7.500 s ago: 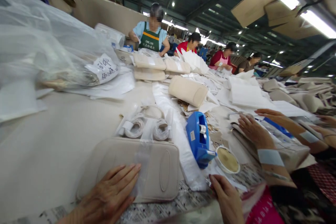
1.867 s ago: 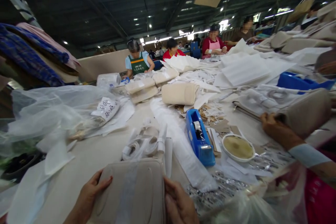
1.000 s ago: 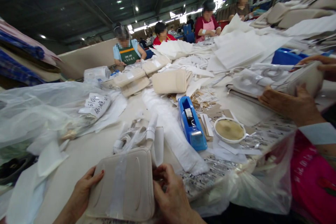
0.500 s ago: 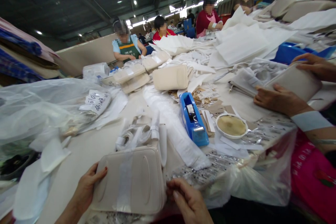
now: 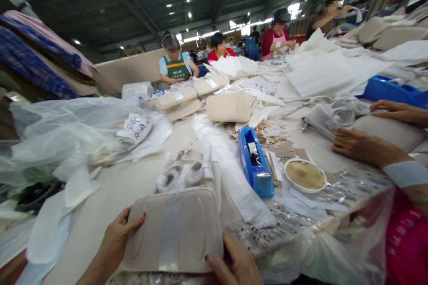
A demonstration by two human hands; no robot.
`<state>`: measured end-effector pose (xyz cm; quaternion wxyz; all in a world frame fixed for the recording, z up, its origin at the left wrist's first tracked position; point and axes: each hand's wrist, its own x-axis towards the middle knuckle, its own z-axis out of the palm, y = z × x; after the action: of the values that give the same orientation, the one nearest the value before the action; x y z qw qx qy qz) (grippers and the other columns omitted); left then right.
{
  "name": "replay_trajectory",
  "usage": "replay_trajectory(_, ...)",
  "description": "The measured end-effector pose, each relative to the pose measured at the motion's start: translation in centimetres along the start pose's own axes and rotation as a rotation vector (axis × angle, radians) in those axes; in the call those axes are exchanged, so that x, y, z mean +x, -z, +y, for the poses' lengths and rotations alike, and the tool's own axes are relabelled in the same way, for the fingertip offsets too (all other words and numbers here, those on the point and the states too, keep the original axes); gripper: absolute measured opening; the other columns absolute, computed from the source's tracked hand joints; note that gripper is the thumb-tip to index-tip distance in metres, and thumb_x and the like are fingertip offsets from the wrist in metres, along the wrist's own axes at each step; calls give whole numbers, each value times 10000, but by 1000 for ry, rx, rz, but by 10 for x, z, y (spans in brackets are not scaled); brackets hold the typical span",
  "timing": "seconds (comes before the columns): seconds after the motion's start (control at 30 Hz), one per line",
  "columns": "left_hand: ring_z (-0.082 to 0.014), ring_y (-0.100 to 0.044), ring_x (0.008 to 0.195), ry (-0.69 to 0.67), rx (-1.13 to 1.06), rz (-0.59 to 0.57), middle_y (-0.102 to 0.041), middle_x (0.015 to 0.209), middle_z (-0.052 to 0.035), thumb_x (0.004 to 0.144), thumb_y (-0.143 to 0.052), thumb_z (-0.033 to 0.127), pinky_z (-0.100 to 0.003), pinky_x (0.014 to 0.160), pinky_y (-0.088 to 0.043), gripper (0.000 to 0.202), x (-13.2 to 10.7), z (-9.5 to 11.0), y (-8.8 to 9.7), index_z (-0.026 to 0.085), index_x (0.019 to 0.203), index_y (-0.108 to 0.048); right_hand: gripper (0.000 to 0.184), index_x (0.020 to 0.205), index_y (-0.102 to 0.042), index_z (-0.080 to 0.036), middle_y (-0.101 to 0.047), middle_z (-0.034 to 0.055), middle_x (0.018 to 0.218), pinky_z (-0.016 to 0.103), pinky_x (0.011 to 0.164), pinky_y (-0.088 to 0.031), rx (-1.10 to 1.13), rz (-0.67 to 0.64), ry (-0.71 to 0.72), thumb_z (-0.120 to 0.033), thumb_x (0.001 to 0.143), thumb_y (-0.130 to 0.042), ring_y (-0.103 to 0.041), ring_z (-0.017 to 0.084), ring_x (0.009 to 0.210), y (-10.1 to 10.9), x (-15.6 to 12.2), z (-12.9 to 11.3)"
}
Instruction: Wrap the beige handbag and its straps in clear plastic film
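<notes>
A beige bag (image 5: 187, 227) lies at the table's near edge, with a translucent band (image 5: 169, 231) around its middle. Its coiled strap (image 5: 182, 173), wrapped in clear film, rests behind its far edge. My left hand (image 5: 115, 236) grips the bag's left side, thumb on top and the other fingers partly hidden. At the lower right corner, my right hand (image 5: 236, 260) holds the bag with the thumb over the front edge and fingers along the side.
A blue tape dispenser (image 5: 256, 162) and a round tub of yellowish paste (image 5: 306, 175) stand to the right. White padding (image 5: 230, 178) runs behind the bag. Plastic bags (image 5: 80, 129) lie left. A co-worker's hands (image 5: 371, 144) hold another bag at right; people work across the table.
My right hand has gone from beside the bag's right edge to holding its lower right corner. My left hand keeps its grip. The view has shifted, so everything appears further right.
</notes>
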<state>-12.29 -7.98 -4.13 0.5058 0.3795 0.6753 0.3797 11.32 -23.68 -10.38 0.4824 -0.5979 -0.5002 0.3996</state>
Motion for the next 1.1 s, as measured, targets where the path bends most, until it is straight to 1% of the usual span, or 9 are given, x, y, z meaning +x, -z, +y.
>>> replay_trajectory(0.1, -231, -649, 672, -8, -72, 30, -697, 793, -22, 456, -797, 289, -293, 551, -518, 562, -23, -6, 0, 187, 971, -595, 392, 1002, -585, -204, -652, 72, 950, 311, 813, -474, -84, 196, -52, -520, 867, -396, -602, 218, 924, 7, 18, 0)
replay_trajectory(0.2, -260, -637, 881, -79, -173, 28, -700, 939, -38, 502, -783, 342, -298, 705, -517, 573, -58, -17, 4, 192, 1027, -612, 549, 1200, -495, -143, -548, 142, 1243, 398, 1013, -381, -187, 286, -55, -538, 861, -319, -472, 259, 1199, 24, 47, -4)
replay_trajectory(0.3, -278, -607, 962, -145, -307, -9, -689, 1036, -48, 524, -736, 310, -322, 789, -491, 544, -90, -29, 13, 212, 1051, -646, 668, 1285, -418, -56, -447, 183, 1354, 437, 1081, -308, -311, 293, -12, -526, 836, -268, -405, 273, 1267, 35, 83, -9)
replay_trajectory(0.4, -247, -621, 824, -217, -313, -56, -682, 1060, -48, 551, -697, 269, -351, 775, -485, 515, -106, -38, 23, 242, 1064, -671, 687, 1293, -420, -36, -467, 182, 1341, 429, 1092, -294, -413, 230, -11, -495, 814, -242, -418, 262, 1261, 36, 117, -14)
replay_trajectory(0.5, -201, -602, 760, -404, -197, -124, -690, 971, -20, 622, -645, 231, -349, 800, -477, 505, -105, -36, 31, 289, 1124, -649, 651, 1210, -513, -66, -534, 173, 1278, 423, 1075, -314, -477, 157, -5, -474, 782, -240, -464, 257, 1223, 30, 147, -19)
replay_trajectory(0.67, -225, -557, 985, -793, 80, -170, -660, 1054, -30, 642, -645, 123, -361, 929, -424, 587, -89, 2, 28, 312, 1195, -594, 584, 989, -611, -94, -622, 206, 1137, 435, 977, -415, -596, 66, 24, -458, 723, -240, -571, 278, 1088, 25, 177, -27)
replay_trajectory(0.87, -211, -572, 985, -1020, -2, -305, -666, 1041, -66, 710, -718, 221, -386, 952, -426, 536, -61, 27, 13, 251, 1225, -571, 377, 709, -587, -212, -698, 157, 837, 481, 846, -488, -737, -29, 143, -462, 778, -314, -652, 294, 853, 36, 176, -45)
replay_trajectory(1.0, -244, -523, 1149, -1050, 23, -277, -645, 1145, -83, 715, -727, 236, -414, 1003, -411, 565, -53, 18, -4, 241, 1250, -545, 494, 1035, -620, -189, -646, 133, 1115, 469, 949, -447, -743, -59, 235, -537, 836, -332, -590, 275, 1074, 32, 153, -105)
replay_trajectory(1.1, -224, -484, 1219, -1157, 64, -320, -671, 1108, -64, 775, -650, 171, -421, 1078, -340, 514, -52, 9, -20, 229, 1269, -520, 526, 1317, -461, -209, -487, 113, 1350, 371, 956, -463, -729, -405, 373, -471, 866, -389, -500, 226, 1208, 16, 131, -155)
